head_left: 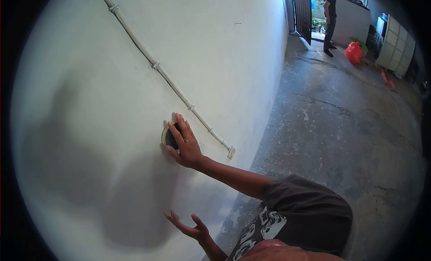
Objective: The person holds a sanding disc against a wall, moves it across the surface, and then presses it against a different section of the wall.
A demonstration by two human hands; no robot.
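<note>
White plastered wall (112, 81), smooth, shadowed low on the left. Pale conduit (155, 63) clipped diagonally across it, ending at a small box (231, 152). Floor (341, 126) bare grey concrete, cracked and stained. Far end: dark gate (303, 12) open to daylight, person standing (331, 18), red bag (354, 52), white panels (397, 45), possibly shutters.
</note>
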